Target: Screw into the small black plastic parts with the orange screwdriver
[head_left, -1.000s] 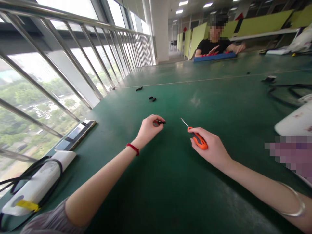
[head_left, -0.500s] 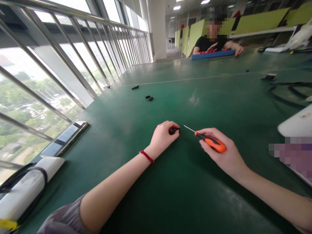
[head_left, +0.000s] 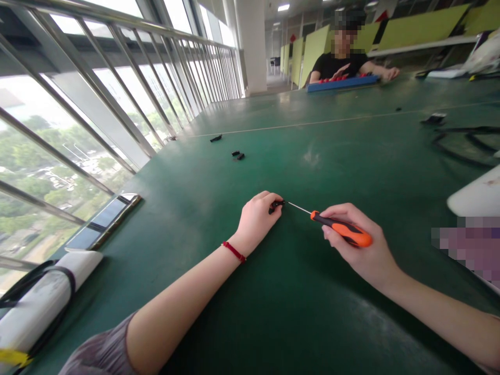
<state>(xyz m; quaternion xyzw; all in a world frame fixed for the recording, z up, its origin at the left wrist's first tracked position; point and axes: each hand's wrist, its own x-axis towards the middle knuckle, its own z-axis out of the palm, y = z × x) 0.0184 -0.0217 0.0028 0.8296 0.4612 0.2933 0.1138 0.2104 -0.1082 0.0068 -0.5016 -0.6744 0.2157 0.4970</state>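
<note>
Between the thumb and fingers of my left hand (head_left: 258, 214) is a small black part (head_left: 276, 205), mostly covered by the fingers, so its kind does not show. My right hand (head_left: 357, 242) is closed around a screwdriver (head_left: 347, 232) with an orange and black handle. Its thin metal shaft points left, and the tip meets or nearly meets the end of the black part. Both hands are low over the green table (head_left: 289, 302). Farther off lie two small black pieces (head_left: 238, 155) close together and a longer black piece (head_left: 216, 138).
To the left, a phone (head_left: 103, 221) and a white bar-shaped object (head_left: 47, 302) with a black cable lie by the metal railing (head_left: 128, 94). Across the table a person sits behind a blue tray (head_left: 344, 85) with red items. Black cables (head_left: 464, 143) and a white object (head_left: 478, 192) are at right.
The screwdriver tip has come to the black part, closing the small gap seen before. My left hand has shifted slightly left and up. The person's hand across the table has moved off the tray's end.
</note>
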